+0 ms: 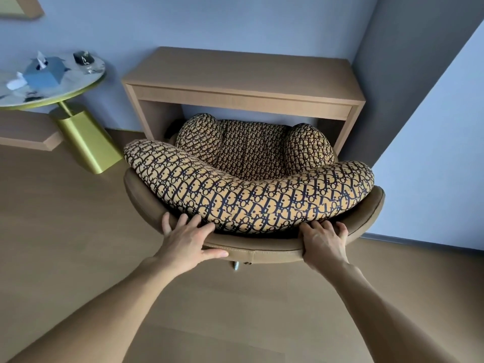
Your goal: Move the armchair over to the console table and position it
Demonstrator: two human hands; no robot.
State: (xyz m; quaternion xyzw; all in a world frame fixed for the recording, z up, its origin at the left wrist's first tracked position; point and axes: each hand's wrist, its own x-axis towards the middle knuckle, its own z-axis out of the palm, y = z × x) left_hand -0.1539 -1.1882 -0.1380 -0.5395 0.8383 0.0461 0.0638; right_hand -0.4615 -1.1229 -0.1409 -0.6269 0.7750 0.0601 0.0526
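Observation:
The armchair (262, 251) has a tan leather shell and tan cushions printed with a dark pattern. It stands in front of the light wooden console table (243, 74), with its seat front tucked under the tabletop. My left hand (187, 239) grips the top rim of the backrest at the left, fingers over the edge. On the same rim, to the right, my right hand (323, 241) grips with fingers curled over. A metal leg tip (236, 265) shows below the shell.
A round marble side table (78, 82) on a gold base stands to the left, carrying a blue tissue box (44, 70) and a dark object. A grey wall corner (408, 87) juts out right of the console. Open wooden floor lies behind the chair.

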